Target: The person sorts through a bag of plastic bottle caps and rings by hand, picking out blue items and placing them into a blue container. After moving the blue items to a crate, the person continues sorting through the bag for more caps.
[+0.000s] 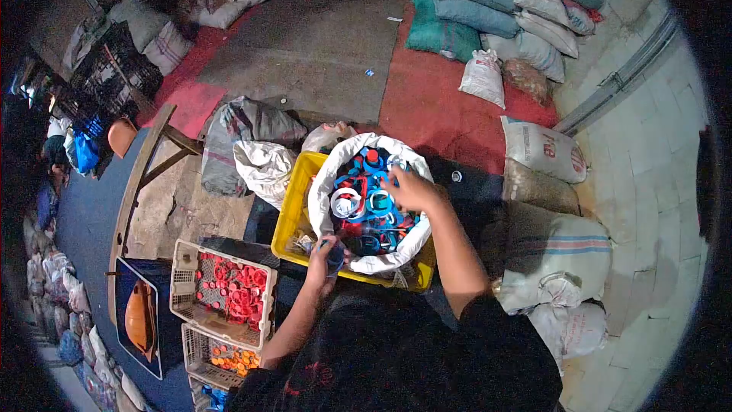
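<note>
A white sack (pixel 418 247) with a rolled rim stands in a yellow crate (pixel 288 214), filled with blue, red and white plastic caps and rings (pixel 379 202). My right hand (pixel 418 191) is over the right part of this pile, its fingers slightly apart and pointing left; nothing held shows between them. At the sack's near-left rim, my left hand (pixel 322 265) is closed around a dark blue, round cap-like piece (pixel 335 257). Part of that piece is hidden by my fingers. A white ring (pixel 345 203) lies among the caps to the left.
A beige crate of red caps and rings (pixel 232 290) stands at left, with a crate of orange caps (pixel 232 358) nearer me. A wooden beam (pixel 137 206) runs beyond them. Stuffed sacks (pixel 560 248) line the right wall. An open white sack (pixel 263 164) leans behind the yellow crate.
</note>
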Demonstrator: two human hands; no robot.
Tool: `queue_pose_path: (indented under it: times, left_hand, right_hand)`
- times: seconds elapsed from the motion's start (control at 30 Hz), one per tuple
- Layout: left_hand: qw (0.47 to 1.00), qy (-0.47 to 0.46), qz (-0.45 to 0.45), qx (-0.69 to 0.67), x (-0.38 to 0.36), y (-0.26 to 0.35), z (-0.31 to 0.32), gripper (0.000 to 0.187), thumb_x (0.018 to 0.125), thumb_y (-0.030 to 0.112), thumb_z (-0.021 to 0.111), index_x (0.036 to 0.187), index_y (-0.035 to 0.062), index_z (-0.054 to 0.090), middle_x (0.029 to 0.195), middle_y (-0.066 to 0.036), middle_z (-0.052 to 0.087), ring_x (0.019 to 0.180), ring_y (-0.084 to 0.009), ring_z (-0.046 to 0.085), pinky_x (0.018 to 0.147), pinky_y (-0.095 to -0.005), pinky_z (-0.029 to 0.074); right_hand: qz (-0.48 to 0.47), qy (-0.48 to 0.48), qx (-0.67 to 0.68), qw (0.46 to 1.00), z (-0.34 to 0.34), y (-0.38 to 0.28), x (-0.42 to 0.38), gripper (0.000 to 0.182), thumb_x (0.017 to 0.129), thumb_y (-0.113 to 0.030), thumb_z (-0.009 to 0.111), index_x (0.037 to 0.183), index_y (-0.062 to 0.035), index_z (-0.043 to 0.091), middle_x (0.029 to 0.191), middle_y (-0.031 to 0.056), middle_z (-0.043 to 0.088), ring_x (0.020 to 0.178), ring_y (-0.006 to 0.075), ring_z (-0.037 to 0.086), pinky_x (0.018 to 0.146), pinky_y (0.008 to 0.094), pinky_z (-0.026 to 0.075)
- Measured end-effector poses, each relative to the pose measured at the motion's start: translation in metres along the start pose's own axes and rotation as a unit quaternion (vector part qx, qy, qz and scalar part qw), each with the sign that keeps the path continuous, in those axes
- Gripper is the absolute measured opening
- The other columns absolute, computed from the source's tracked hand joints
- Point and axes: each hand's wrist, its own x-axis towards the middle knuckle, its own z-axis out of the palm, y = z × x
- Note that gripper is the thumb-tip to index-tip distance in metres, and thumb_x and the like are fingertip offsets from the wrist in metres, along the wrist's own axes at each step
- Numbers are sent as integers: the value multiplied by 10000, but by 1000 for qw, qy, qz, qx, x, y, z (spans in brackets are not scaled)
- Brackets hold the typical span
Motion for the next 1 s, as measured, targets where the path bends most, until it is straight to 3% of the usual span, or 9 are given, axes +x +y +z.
queue_pose_path:
  times: [0.2,0.3,0.43,0.6,0.7,0.83,0.87,0.97,1.0]
  left_hand:
    - [999,-2,-6,-43,2,-2,-4,212,994,252,557,1127,96,503,916,-104,637,803,-214,653,678,-326,528]
    - [999,4,-16,-49,-1,1,-6,234,985,267,584,1127,99,506,923,-105,627,802,-212,653,674,-320,530]
    - [998,10,-26,-59,-2,2,-3,252,979,293,599,1122,106,508,925,-106,625,793,-210,654,668,-314,536]
    - [998,-2,-31,-57,3,1,-8,248,979,291,600,1118,108,508,934,-99,624,789,-205,654,653,-312,539]
    - [998,-9,-44,-50,4,0,-11,242,982,282,596,1120,106,506,934,-96,622,787,-210,654,647,-309,539]
    - [998,1,-38,-54,4,1,-7,239,991,273,582,1094,65,527,931,-100,627,779,-213,666,653,-322,555]
    - [998,-5,-39,-53,5,-1,-12,235,991,270,583,1093,65,526,928,-97,624,782,-215,665,649,-324,553]
    - [997,-17,-42,-59,2,2,-11,220,986,255,586,1090,70,526,913,-87,611,786,-222,661,638,-327,543]
    - [997,-21,-43,-64,1,3,-9,214,984,250,588,1089,73,526,908,-83,607,787,-225,660,633,-328,539]
  right_hand:
    - [-130,223,-119,959,78,61,168,317,880,-368,679,883,-52,676,912,180,673,960,371,661,805,478,510]
    - [-59,287,-181,939,78,15,131,280,832,-344,724,860,-66,714,1067,172,635,1039,377,624,856,501,497]
    - [-37,145,-72,986,69,3,108,217,793,-304,769,937,-144,738,1362,180,492,1216,416,531,1013,578,413]
    - [-139,170,-81,972,53,1,72,169,819,-304,764,929,-181,800,1397,165,558,1238,352,564,1020,483,450]
    - [-255,196,-10,947,49,3,62,119,799,-275,782,882,-190,798,1349,139,598,1261,356,535,1081,482,397]
    - [-218,156,191,944,44,-1,47,202,884,-273,737,921,-76,767,1191,118,677,1045,272,672,960,401,502]
    - [-125,57,304,943,38,-2,40,219,921,-240,708,953,-23,718,1111,96,690,987,215,680,916,370,534]
    - [-46,28,639,767,45,-1,10,175,937,-191,691,995,-27,677,1059,78,678,974,200,673,890,379,557]
    - [-90,2,721,687,52,-1,5,148,949,-165,671,1034,-45,654,1027,76,665,965,225,675,909,436,559]
